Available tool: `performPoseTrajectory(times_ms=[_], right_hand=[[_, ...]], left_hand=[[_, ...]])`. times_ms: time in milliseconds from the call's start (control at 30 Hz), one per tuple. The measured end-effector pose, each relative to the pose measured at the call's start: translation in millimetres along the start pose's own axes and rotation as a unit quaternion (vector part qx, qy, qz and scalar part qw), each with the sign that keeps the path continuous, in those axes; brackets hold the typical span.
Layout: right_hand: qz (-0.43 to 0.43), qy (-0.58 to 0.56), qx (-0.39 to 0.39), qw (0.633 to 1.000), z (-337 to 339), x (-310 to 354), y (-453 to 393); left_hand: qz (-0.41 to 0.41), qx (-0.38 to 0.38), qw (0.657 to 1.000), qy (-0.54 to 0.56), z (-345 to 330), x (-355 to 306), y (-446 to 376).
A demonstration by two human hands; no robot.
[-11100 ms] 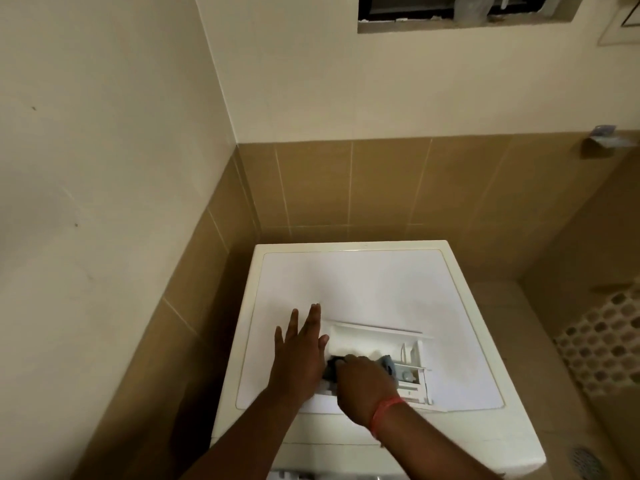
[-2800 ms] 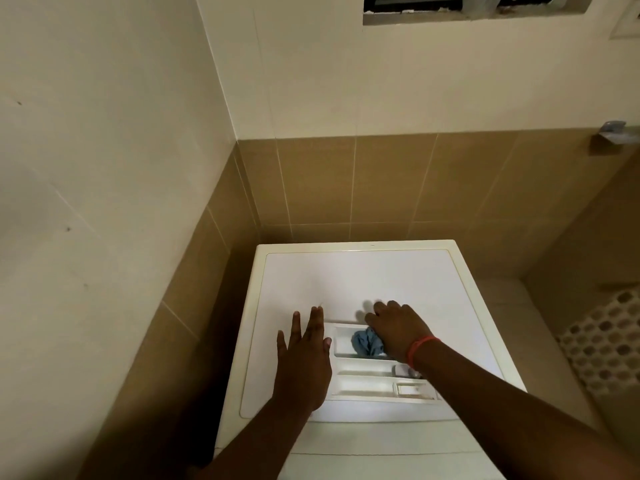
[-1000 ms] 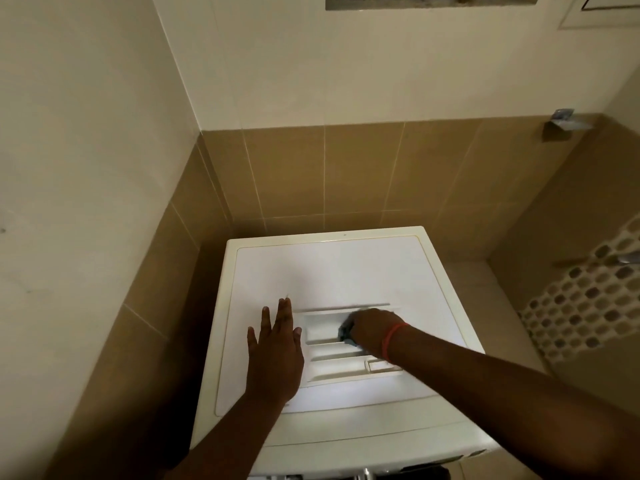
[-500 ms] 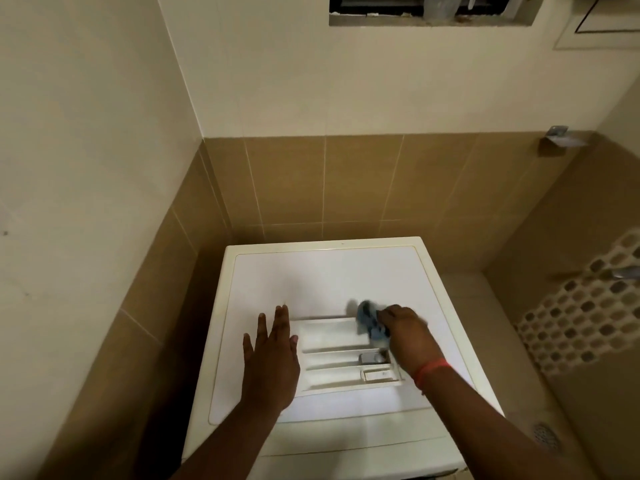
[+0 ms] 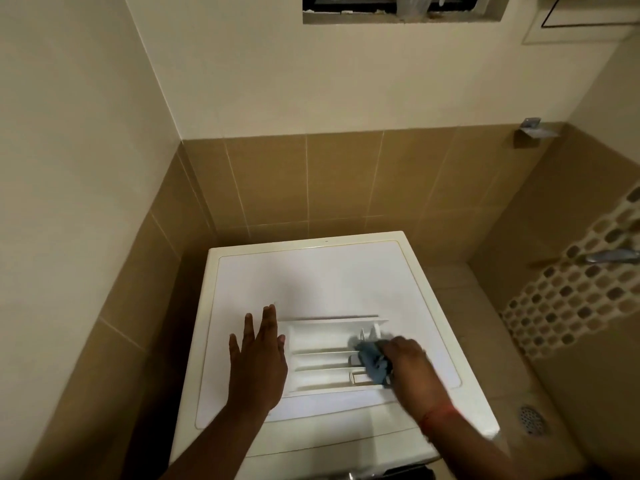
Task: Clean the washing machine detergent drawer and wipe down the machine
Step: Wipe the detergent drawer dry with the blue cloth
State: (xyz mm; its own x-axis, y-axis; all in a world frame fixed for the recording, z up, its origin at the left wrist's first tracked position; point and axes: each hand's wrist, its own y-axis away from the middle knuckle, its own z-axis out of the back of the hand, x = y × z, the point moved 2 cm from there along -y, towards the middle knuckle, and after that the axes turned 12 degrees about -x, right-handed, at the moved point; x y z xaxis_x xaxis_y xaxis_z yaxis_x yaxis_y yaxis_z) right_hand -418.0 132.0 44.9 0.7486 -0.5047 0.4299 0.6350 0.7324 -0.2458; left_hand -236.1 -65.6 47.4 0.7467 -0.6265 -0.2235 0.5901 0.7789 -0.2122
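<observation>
R hand (image 5: 412, 370) w/ blue cloth (image 5: 372, 362) moved from drawer's (image 5: 322, 344) far edge to near-right end.

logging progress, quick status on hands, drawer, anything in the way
Left hand flat on washing machine top beside detergent drawer. Right hand grips blue cloth at drawer's right end. Nothing seen in the way.

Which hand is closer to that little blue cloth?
The right hand: it grips the blue cloth at the detergent drawer's right end. The left hand lies flat on the machine top, off the drawer's left end.
</observation>
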Motion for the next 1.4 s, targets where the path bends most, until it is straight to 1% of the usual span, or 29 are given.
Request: performPoseTrajectory(times_ms=[67, 133, 167, 233, 300, 333, 433, 500, 533, 567, 633, 667, 700, 800, 867, 933, 1000, 1067, 1133, 1200, 1233, 1300, 1333, 1367, 1400], right_hand=[[-0.011, 0.001, 0.009, 1.000, -4, 5, 37], [-0.021, -0.007, 0.005, 1.000, -1, 4, 57], [-0.046, -0.030, 0.014, 0.998, 4, 3, 58], [-0.108, -0.097, 0.028, 0.989, 15, 4, 44], [-0.173, -0.153, 0.019, 0.973, 20, 13, 24], [-0.191, -0.163, 0.002, 0.968, 21, 21, 12], [-0.189, -0.207, -0.066, 0.958, 14, 64, -26], [-0.188, -0.232, -0.080, 0.951, -1, 97, -54], [-0.190, -0.238, -0.066, 0.950, -11, 114, -67], [-0.189, -0.238, -0.035, 0.952, -23, 129, -76], [-0.158, -0.234, 0.046, 0.958, -46, 157, -81], [-0.143, -0.237, 0.077, 0.958, -55, 167, -79], [-0.143, -0.246, 0.098, 0.954, -57, 171, -75], [-0.152, -0.270, 0.133, 0.941, -53, 166, -64], [-0.150, -0.266, 0.162, 0.938, -48, 158, -54], [-0.169, -0.265, 0.211, 0.926, -45, 152, -42], [-0.194, -0.242, 0.278, 0.909, -49, 146, -29], [-0.218, -0.223, 0.314, 0.897, -52, 140, -17], [-0.230, -0.265, 0.336, 0.874, -44, 136, -6], [-0.235, -0.311, 0.318, 0.864, -26, 130, -1], [-0.265, -0.348, 0.284, 0.853, -15, 123, -3], [-0.355, -0.419, 0.171, 0.818, 4, 101, -17], [-0.376, -0.409, 0.111, 0.824, 11, 86, -28], [-0.375, -0.357, 0.058, 0.854, 16, 69, -42], [-0.355, -0.281, 0.016, 0.892, 19, 53, -56]], left_hand=[[-0.008, -0.001, 1.000, 0.003, -1, 0, 0], [-0.024, 0.002, 1.000, -0.001, -1, 0, 2], [-0.030, 0.007, 1.000, -0.001, -2, -1, 3], [-0.024, 0.016, 0.999, 0.020, -1, -3, 4], [0.017, 0.035, 0.997, 0.073, 2, -2, 3], [0.042, 0.049, 0.992, 0.104, 4, -1, 2], [0.081, 0.086, 0.979, 0.166, 6, 3, 2], [0.087, 0.109, 0.973, 0.183, 4, 4, 1], [0.087, 0.121, 0.972, 0.183, 3, 3, 0], [0.087, 0.125, 0.970, 0.188, 1, 4, 0], [0.109, 0.125, 0.958, 0.235, 1, 7, -1], [0.124, 0.121, 0.950, 0.260, -1, 10, -2], [0.126, 0.115, 0.949, 0.264, -3, 13, -1], [0.082, 0.060, 0.979, 0.179, -8, 16, -2], [0.086, 0.040, 0.979, 0.183, -7, 14, -2], [0.083, 0.041, 0.982, 0.164, -11, 17, -2], [0.067, 0.048, 0.991, 0.108, -12, 19, -2], [0.080, 0.061, 0.988, 0.115, -9, 16, -2], [0.093, 0.072, 0.981, 0.153, -6, 14, -2], [0.092, 0.075, 0.981, 0.156, -4, 14, -1], [0.089, 0.074, 0.983, 0.142, -3, 14, -1], [0.086, 0.071, 0.986, 0.120, 0, 13, -1], [0.085, 0.068, 0.987, 0.119, 2, 11, -1], [0.080, 0.065, 0.987, 0.120, 3, 10, -1], [0.074, 0.063, 0.988, 0.118, 5, 9, -1]])
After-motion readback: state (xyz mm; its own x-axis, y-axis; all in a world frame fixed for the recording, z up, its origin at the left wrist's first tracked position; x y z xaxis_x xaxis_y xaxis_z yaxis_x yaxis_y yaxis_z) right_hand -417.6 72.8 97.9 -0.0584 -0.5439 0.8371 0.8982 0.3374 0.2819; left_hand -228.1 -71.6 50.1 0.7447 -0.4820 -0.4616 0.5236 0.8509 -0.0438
